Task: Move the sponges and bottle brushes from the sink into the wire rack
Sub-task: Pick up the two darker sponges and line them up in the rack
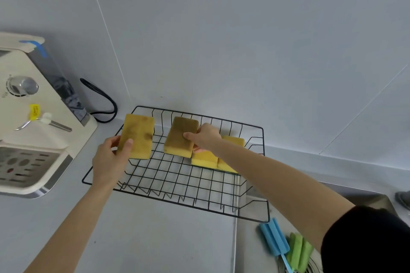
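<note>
Left hand [111, 162]: it holds a yellow sponge with brown stains [136, 136] over the left edge of the wire rack [177, 184]. The fingers are clamped on the lower left part of this sponge, the thumb on the front face and the other fingers behind it.
Right hand [205, 137]: it reaches over the rack and grips a second sponge with a brown top [180, 136]. The fingers are closed on its right side, the thumb on the brown face.
Second sponge: it stands tilted inside the rack, near the back wall; I cannot tell if its lower edge touches the wire floor.
Other sponges: two yellow sponges [205, 159] lie in the rack just beside the second sponge, partly hidden under the right forearm.
Wire rack: black, it stands on the grey table [144, 239] against the tiled wall, and its right end reaches over the sink [255, 250].
Bottle brushes: a blue brush [275, 239] and a green brush [298, 250] lie in the sink, side by side and touching, near the drain.
Left of the rack: a cream-coloured appliance [33, 117] with a black cable [104, 104] behind it.
Right arm: a black sleeve [366, 239] covers the upper part.
</note>
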`<act>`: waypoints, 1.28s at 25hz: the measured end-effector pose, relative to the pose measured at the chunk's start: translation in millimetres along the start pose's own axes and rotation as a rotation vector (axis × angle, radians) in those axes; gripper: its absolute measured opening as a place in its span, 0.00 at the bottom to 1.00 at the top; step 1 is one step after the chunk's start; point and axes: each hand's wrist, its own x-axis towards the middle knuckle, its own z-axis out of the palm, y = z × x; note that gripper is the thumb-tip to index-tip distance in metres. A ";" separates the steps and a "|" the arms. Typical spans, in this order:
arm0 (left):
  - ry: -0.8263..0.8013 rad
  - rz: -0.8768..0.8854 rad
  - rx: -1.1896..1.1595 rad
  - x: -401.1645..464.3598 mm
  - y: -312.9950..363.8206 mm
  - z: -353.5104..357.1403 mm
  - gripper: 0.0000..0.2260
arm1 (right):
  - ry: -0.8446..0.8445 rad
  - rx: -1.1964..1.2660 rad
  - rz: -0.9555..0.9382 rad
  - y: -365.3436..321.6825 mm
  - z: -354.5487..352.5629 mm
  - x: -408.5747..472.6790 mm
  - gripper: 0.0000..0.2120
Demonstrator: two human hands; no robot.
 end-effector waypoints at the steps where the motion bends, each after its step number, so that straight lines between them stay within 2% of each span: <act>1: 0.007 -0.006 0.000 1.6 -2.7 0.1 0.19 | -0.012 -0.036 0.001 -1.9 5.7 3.7 0.20; 4: 0.019 -0.008 0.001 2.3 -7.5 1.6 0.19 | -0.018 -0.178 -0.017 -3.7 22.3 12.6 0.22; 8: 0.013 -0.018 -0.020 4.2 -10.1 4.5 0.18 | 0.040 -0.382 -0.089 -2.1 32.5 17.0 0.20; 13: -0.011 -0.005 -0.031 2.9 -7.6 12.1 0.18 | 0.112 -0.615 -0.316 5.8 29.9 10.4 0.20; 15: -0.010 0.001 -0.030 4.0 -6.9 13.7 0.18 | 0.082 -0.786 -0.440 12.5 32.8 9.3 0.24; 18: -0.006 0.000 -0.028 7.1 -8.3 15.0 0.18 | 0.001 -1.024 -0.563 25.3 49.2 12.6 0.36; 20: -0.012 -0.001 -0.031 8.3 -10.3 16.8 0.18 | -0.005 -1.068 -0.599 31.7 59.1 19.1 0.38; 27: -0.029 -0.009 -0.005 11.5 -10.2 24.9 0.17 | 0.032 -1.076 -0.611 44.2 52.8 22.7 0.35; 32: -0.041 0.021 0.104 21.1 -2.9 39.4 0.18 | 0.074 -1.045 -0.627 55.7 45.9 18.5 0.34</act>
